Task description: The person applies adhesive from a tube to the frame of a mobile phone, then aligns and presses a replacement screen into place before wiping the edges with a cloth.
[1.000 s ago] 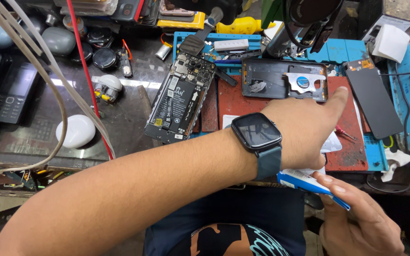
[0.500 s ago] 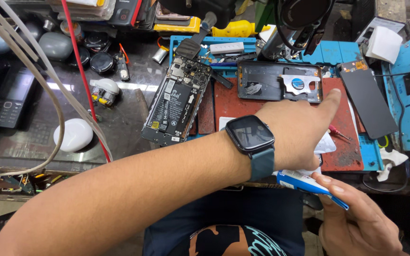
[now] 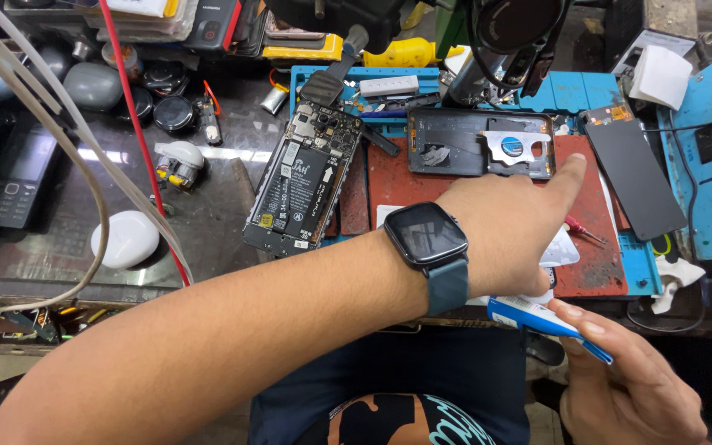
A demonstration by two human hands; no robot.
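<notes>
Left hand (image 3: 512, 222), fingers curled, forefinger pointing, hovers over one red mat (image 3: 587, 264). Right hand (image 3: 632, 387) pinches one blue-and-white card (image 3: 537, 317). One opened phone (image 3: 302, 177) lies nearby.

A phone repair workshop is shown. A cluttered dark workbench (image 3: 208, 222) is seen, on which a blue silicone repair mat (image 3: 570, 91) and a worn red work pad (image 3: 587, 255) are laid. An opened smartphone with exposed black battery and circuit board (image 3: 302, 177), a detached black rear phone cover (image 3: 480, 142) and a separated dark display panel (image 3: 632, 173) are spread about, beside a small red-handled screwdriver (image 3: 580, 228).
</notes>
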